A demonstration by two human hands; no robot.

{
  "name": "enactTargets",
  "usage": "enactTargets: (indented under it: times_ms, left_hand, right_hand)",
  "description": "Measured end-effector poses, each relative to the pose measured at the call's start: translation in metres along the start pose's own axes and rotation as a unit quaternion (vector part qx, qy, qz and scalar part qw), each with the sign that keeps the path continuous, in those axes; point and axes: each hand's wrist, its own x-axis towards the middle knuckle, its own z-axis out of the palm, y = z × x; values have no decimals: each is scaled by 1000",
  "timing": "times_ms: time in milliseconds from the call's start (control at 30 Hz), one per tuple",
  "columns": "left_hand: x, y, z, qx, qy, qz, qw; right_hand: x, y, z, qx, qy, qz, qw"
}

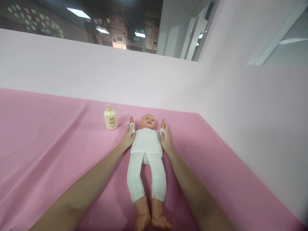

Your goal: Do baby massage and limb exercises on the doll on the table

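A baby doll (147,141) in a white top and white trousers lies on its back, its head away from me and its bare feet toward me. Both its arms are raised beside its head. My left hand (127,138) is closed around the doll's arm on the left, near the white cuff. On the other side, my right hand (166,138) grips the opposite arm just below the doll's hand. Parts of the fingers on both hands are hidden against the sleeves.
A pale yellow pump-type bottle (111,118) stands left of the doll's head. Pink cloth (60,144) with folds on the left covers the surface. White walls (96,77) rise behind and to the right, with a window (134,19) above.
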Motion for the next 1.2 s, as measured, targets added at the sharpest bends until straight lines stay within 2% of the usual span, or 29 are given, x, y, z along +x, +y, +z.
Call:
enactTargets:
  times_ms: [67, 133, 267, 400, 533, 600, 733, 933, 1067, 1200]
  left_hand:
    - [0, 1, -1, 15, -4, 1, 1000]
    - [1, 3, -3, 34, -7, 2, 999]
    - [1, 7, -7, 75, -6, -9, 997]
    - [1, 8, -8, 80, -10, -10, 997]
    - [1, 8, -9, 55, -12, -25, 998]
    - [0, 9, -11, 24, 1, -15, 1000]
    - [-3, 13, -13, -63, 29, 74, 995]
    - [-10, 19, -11, -80, 48, 114, 989]
    - [-16, 27, -14, -42, 37, 188, 981]
    - [-20, 34, -19, -15, -4, 267, 964]
  right_hand:
    - [0, -2, -2, 12, 24, 22, 999]
    - [0, -4, -3, 9, 34, 72, 997]
    - [-1, -4, -5, -35, -5, 179, 983]
    - [0, -3, -5, -60, -37, 211, 975]
    - [0, 2, -4, -56, -25, 229, 971]
    - [-2, 6, -3, -25, -3, 213, 977]
    - [-3, 8, 0, 41, 43, 150, 987]
    - [-3, -3, 3, 0, 66, 28, 997]
    - [-7, -18, 1, -47, 62, -77, 994]
    - [-11, -32, -4, -57, -10, -156, 986]
